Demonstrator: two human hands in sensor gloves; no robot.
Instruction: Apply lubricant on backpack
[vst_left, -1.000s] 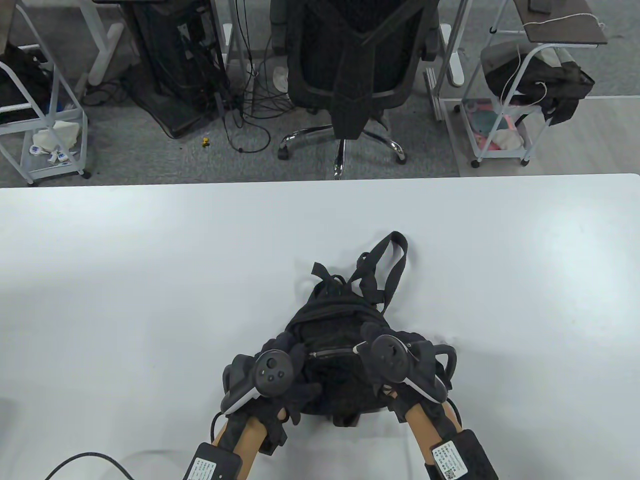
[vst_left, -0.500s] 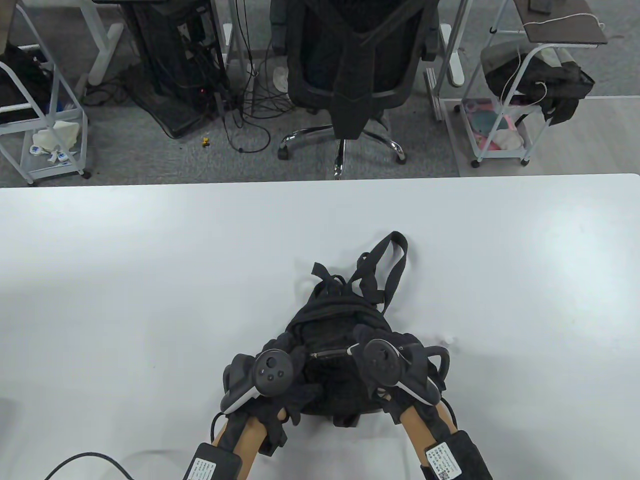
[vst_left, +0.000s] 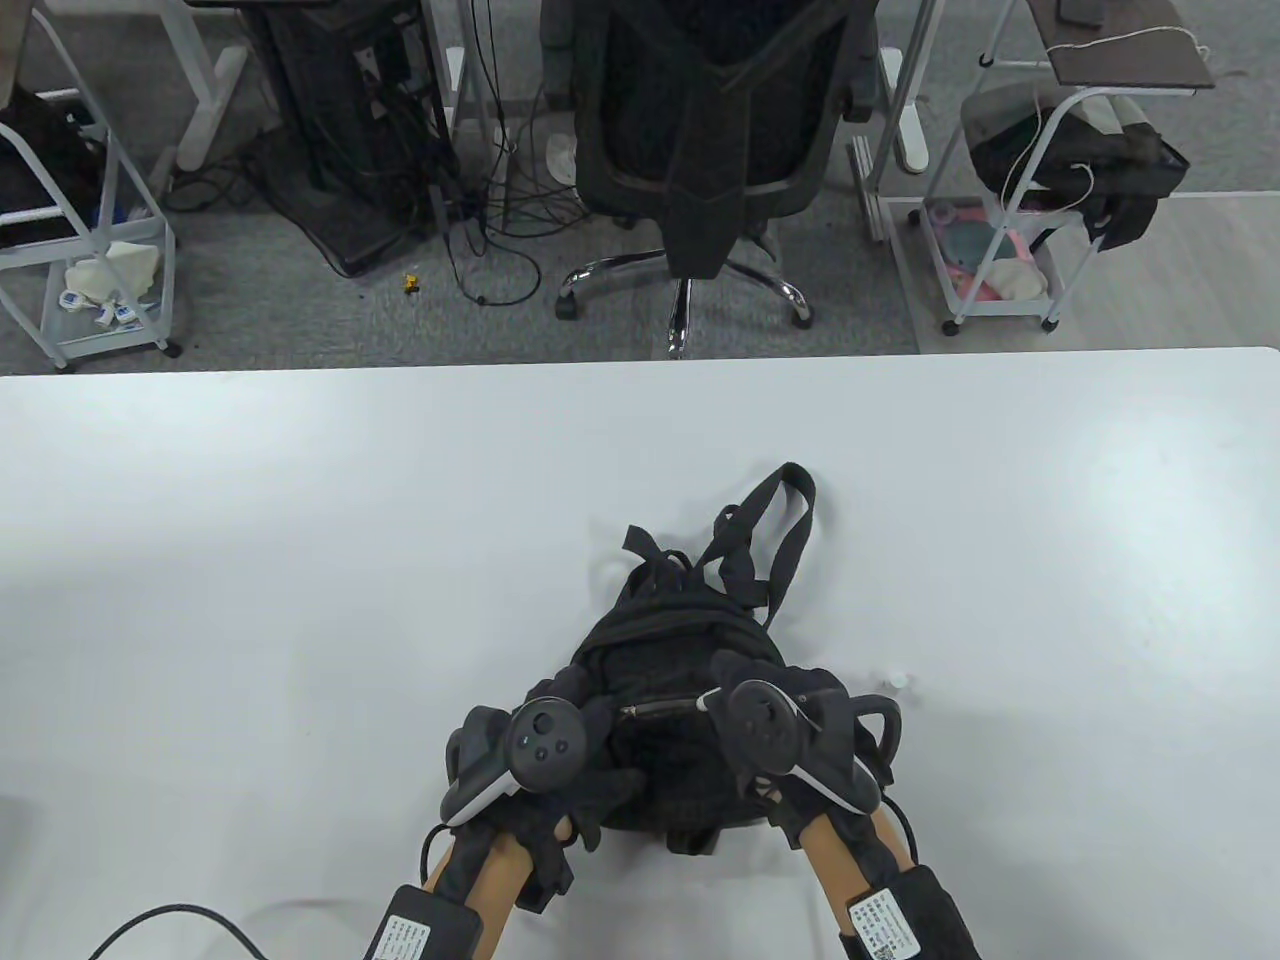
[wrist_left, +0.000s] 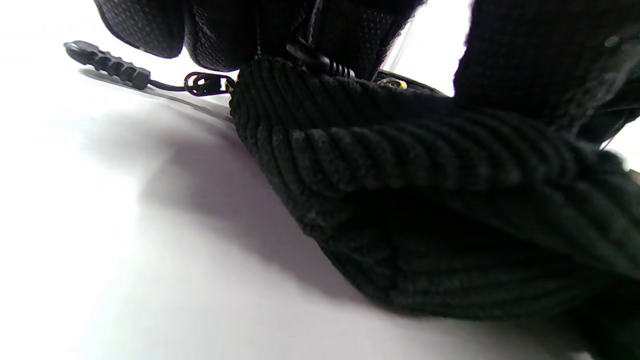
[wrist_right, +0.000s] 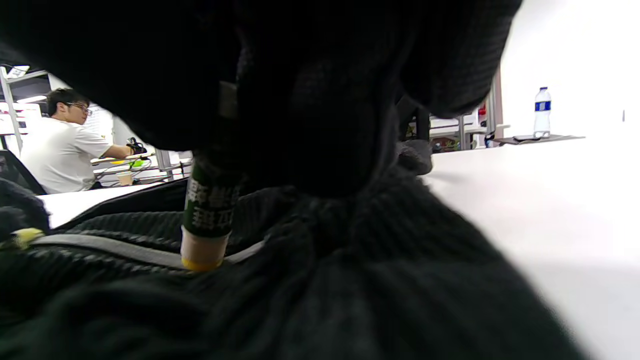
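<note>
A black corduroy backpack (vst_left: 680, 630) lies on the white table (vst_left: 300, 550), straps pointing away. My left hand (vst_left: 600, 750) grips the fabric at the left end of the front zipper (vst_left: 655, 707); its fingers (wrist_left: 225, 30) press the corduroy (wrist_left: 425, 200) beside a zipper pull (wrist_left: 107, 65). My right hand (vst_left: 725, 692) holds a lubricant stick (wrist_right: 207, 220) with a green label. The stick's pale tip touches the grey zipper tape (wrist_right: 100, 247) at the zipper's right end. My gloved fingers (wrist_right: 325, 100) hide the stick's upper part.
A small white cap (vst_left: 900, 680) lies on the table right of my right hand. A black office chair (vst_left: 715, 150) stands beyond the far table edge, with white carts (vst_left: 1010, 260) at both sides. A cable (vst_left: 170, 915) runs at the near left.
My right hand has shifted slightly left along the zipper with the stick. The small white cap beside it now shows. My left hand has not moved.
</note>
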